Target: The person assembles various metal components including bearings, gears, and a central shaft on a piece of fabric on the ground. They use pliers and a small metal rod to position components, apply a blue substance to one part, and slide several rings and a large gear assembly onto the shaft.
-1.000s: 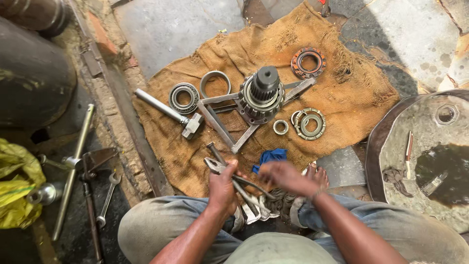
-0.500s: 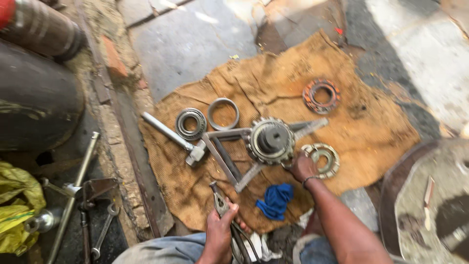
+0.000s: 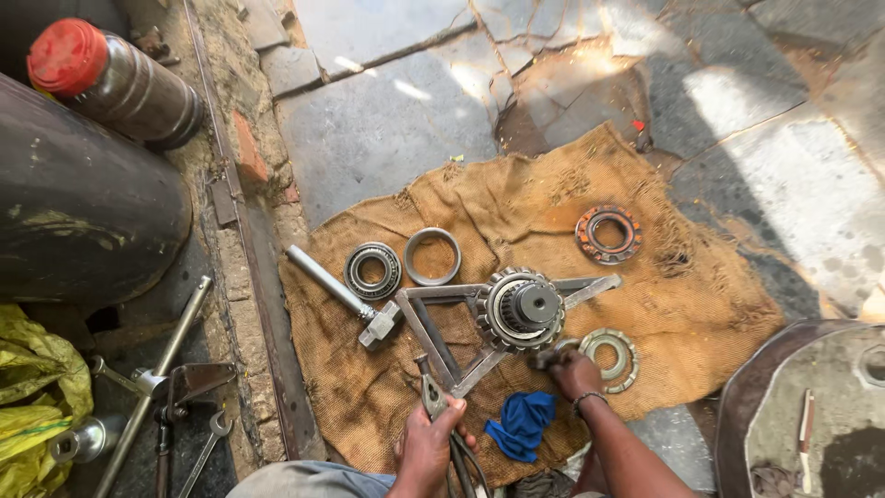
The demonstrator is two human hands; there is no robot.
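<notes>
Two bare hands work at the near edge of a burlap sack (image 3: 701,304) spread over a stone floor. On the sack's middle stands a toothed pinion gear (image 3: 522,309) on a triangular steel frame (image 3: 433,323). The right hand (image 3: 574,372) reaches just beside the gear's near right side, its fingers curled around a small dark part against the gear's base; what that part is cannot be told. The left hand (image 3: 429,447), nearer than the gear and to its left, is clenched around the handles of a pair of pliers (image 3: 431,395), whose nose points toward the frame's near corner.

Just right of the gear, touching the right hand's far side, lies a pale bearing ring (image 3: 610,358). Beyond the gear to its right rests a rusty bearing cage (image 3: 608,233). Left of the gear lie a plain steel ring (image 3: 432,255) and a tapered roller bearing (image 3: 372,270), with a steel socket bar (image 3: 336,293) farther left. A crumpled blue rag (image 3: 522,422) lies near the gear's near side, between the two forearms.
</notes>
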